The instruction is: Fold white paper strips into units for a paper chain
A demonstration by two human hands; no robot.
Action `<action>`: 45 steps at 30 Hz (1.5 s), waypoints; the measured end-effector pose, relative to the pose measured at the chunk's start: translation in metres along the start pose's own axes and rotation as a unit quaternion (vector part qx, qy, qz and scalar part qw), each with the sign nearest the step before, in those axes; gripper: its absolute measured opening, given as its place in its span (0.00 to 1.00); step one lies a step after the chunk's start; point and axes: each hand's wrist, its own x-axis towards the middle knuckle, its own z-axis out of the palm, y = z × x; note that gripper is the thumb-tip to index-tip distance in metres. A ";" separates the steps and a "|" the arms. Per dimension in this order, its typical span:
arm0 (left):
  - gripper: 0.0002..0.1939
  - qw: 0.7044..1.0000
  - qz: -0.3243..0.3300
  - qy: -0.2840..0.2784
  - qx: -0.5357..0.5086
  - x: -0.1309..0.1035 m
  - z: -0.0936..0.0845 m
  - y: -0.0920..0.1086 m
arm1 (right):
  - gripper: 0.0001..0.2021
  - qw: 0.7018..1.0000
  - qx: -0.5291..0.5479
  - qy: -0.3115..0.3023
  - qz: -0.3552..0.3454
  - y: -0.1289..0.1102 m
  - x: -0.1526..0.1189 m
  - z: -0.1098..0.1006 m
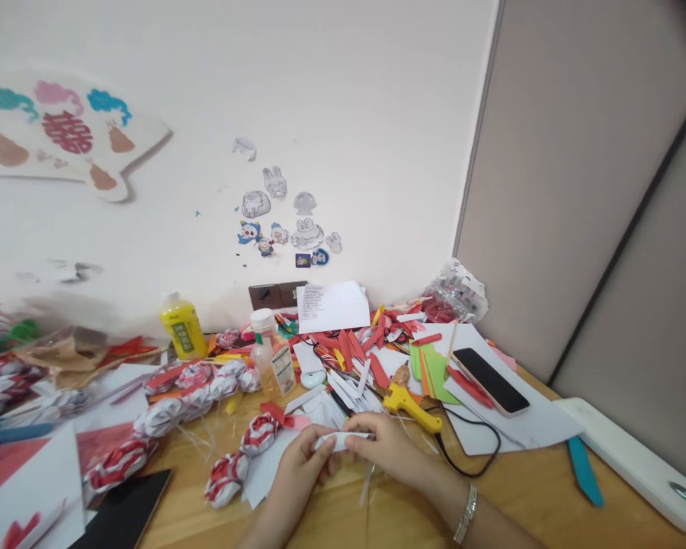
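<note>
Between my two hands, low over the wooden table, is a narrow folded strip of white paper (343, 441). My left hand (304, 459) pinches its left part between thumb and fingers. With thumb and fingertips, my right hand (386, 446) grips the right part; a bracelet circles that wrist. Just behind the hands lies a heap of white paper strips (351, 389). A yellow glue gun (411, 408) with a black cord rests to the right. On the left are red-and-white folded paper balls (227, 476), beside a white sheet partly under my left hand.
A clear bottle with a white cap (273, 354) and a yellow bottle (183, 326) stand behind. Red folded papers (377, 343) pile up near the wall. A phone (490, 380) lies on white sheets at right, near a teal blade-shaped piece (585, 471) and a long white device (634, 461).
</note>
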 end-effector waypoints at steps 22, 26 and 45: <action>0.15 0.999 0.005 0.031 0.015 -0.004 0.005 0.010 | 0.10 1.000 -0.021 -0.016 0.000 0.007 0.004 -0.004; 0.15 0.999 0.021 0.033 0.018 -0.003 0.005 0.010 | 0.11 1.000 -0.022 -0.014 -0.003 0.008 0.005 -0.003; 0.15 0.992 0.070 0.045 0.100 -0.007 0.010 0.022 | 0.09 0.993 -0.112 0.021 -0.029 0.012 0.008 0.008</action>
